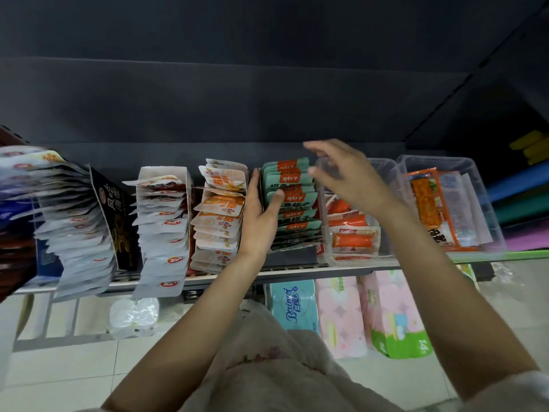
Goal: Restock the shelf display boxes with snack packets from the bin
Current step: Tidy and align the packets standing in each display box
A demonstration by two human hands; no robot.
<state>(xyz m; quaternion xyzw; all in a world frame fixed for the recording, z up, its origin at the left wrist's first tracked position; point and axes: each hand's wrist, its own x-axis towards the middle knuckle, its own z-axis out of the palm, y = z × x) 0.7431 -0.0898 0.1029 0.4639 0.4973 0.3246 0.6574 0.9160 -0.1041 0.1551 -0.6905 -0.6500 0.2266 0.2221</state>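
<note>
On the shelf (297,270), going from the left, a long row of silver packets (77,230) leans over the front edge, just beside a dark display box (117,215). Next stands a white box of silver packets with red logos (163,227), which also reaches past the front edge of the shelf. Beside it is a row of orange and white packets (219,215), packed close with little room at either side. The left hand (261,215) grips the left wall of the box of teal packets (292,203): the fingers lie along the outside of the wall and the thumb is curled over onto the packets. The right hand (344,176) hovers above the back right of this box, blurred, with fingers spread and relaxed, and it holds nothing. The two hands are apart, with the teal packets between them. Further right a clear bin (326,248) holds orange packets (353,240), and a second clear bin (481,185) at the shelf's right end holds larger orange packs (427,203). Above all the boxes there is much open room up to the dark back panel (237,99). Under the shelf stand tissue packs (341,316).
</note>
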